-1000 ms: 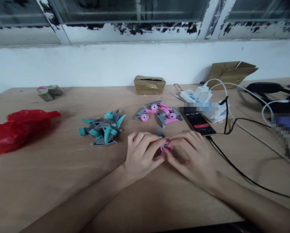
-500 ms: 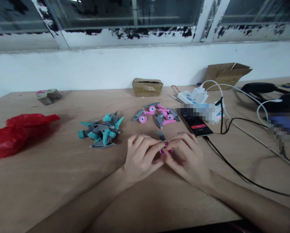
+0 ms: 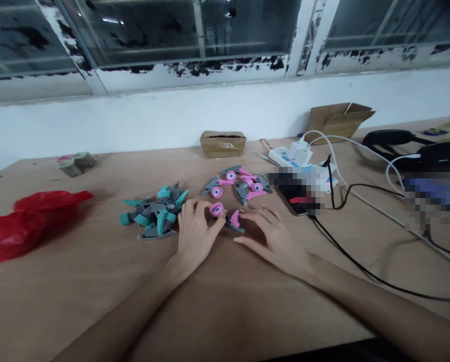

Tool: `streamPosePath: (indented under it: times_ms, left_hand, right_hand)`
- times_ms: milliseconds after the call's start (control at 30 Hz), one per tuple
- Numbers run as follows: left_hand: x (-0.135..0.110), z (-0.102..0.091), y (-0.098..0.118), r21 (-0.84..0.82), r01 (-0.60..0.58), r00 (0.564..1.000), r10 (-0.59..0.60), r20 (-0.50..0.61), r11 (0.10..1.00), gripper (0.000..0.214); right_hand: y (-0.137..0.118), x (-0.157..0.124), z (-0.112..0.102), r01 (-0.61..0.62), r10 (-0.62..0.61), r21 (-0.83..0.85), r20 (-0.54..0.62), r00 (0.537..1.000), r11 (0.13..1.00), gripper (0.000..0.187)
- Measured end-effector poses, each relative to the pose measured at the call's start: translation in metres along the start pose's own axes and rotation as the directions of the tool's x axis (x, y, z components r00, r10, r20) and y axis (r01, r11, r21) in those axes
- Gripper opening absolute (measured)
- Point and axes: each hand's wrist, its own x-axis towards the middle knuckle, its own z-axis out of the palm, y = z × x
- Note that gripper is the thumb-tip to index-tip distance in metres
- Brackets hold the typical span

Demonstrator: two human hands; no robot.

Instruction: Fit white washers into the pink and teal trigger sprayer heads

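Observation:
A pink-and-grey part that looks like a trigger spray head (image 3: pixel 216 209) is near the tabletop between my hands. My left hand (image 3: pixel 196 231) pinches its round pink collar between thumb and fingers. To its right my right hand (image 3: pixel 272 236) is open, thumb and fingers apart, its fingertips close to the curved pink trigger. Just behind lies a small group of similar pink-and-grey spray heads (image 3: pixel 243 188). Left of my left hand, almost touching it, a heap of teal-and-grey spray heads (image 3: pixel 157 213) rests on the table.
A red plastic bag (image 3: pixel 32 221) lies at the left. Small cardboard boxes (image 3: pixel 223 146) (image 3: pixel 338 120) stand by the wall. A phone (image 3: pixel 298 201), a power strip (image 3: pixel 285 156) with white chargers, and black and white cables (image 3: pixel 360 274) spread over the right side of the table (image 3: pixel 225 311).
My hands have moved apart, and the right has let go of the pink-and-grey spray head. The piece has shifted left and down toward the table. The view has tilted slightly.

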Motion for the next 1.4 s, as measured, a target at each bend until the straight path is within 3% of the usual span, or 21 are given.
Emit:
streamPosePath:
  times_ms: [200,367,467,600,733,833,967,1200,1400]
  left_hand:
    - [0.0,-0.002,-0.001,-0.156,-0.015,0.998,0.024,0.055,0.988,0.014]
    - [-0.003,0.0,-0.002,-0.291,-0.026,0.997,0.044,0.058,0.956,0.015]
    - [-0.005,0.002,-0.001,-0.377,-0.046,0.998,0.062,0.031,0.925,0.016]
    - [-0.011,0.002,0.004,-0.474,-0.101,0.994,0.103,-0.02,0.875,0.023]
    - [-0.017,0.0,0.007,-0.525,-0.161,0.986,0.12,-0.112,0.835,0.024]
    - [-0.017,-0.003,0.006,-0.547,-0.187,0.98,0.114,-0.166,0.816,0.026]
    - [-0.01,-0.005,0.0,-0.573,-0.18,0.976,0.072,-0.207,0.8,0.026]
    - [0.007,-0.015,-0.009,-0.618,-0.112,0.964,-0.065,-0.256,0.778,0.029]
    - [0.045,-0.014,-0.014,-0.63,-0.033,0.941,-0.189,-0.282,0.776,0.032]
  right_hand:
    - [0.0,-0.001,-0.003,0.011,-0.011,0.061,0.009,1.0,0.998,0.04]
    - [0.006,0.012,-0.012,-0.144,0.144,0.022,-0.05,0.988,0.989,0.033]
    - [0.018,0.035,-0.011,-0.177,0.176,-0.047,-0.026,0.984,0.983,0.046]
    - [0.034,0.087,-0.001,-0.166,0.182,-0.137,0.111,0.977,0.976,0.076]
    - [0.049,0.134,0.016,-0.231,0.28,-0.206,0.258,0.924,0.951,0.094]
    - [0.055,0.148,0.027,-0.267,0.341,-0.255,0.316,0.885,0.929,0.095]
    - [0.056,0.139,0.03,-0.254,0.348,-0.3,0.321,0.881,0.92,0.086]
    - [0.034,0.09,0.021,-0.174,0.278,-0.347,0.278,0.919,0.922,0.079]
    - [0.004,0.048,0.011,-0.087,0.174,-0.316,0.259,0.95,0.945,0.083]
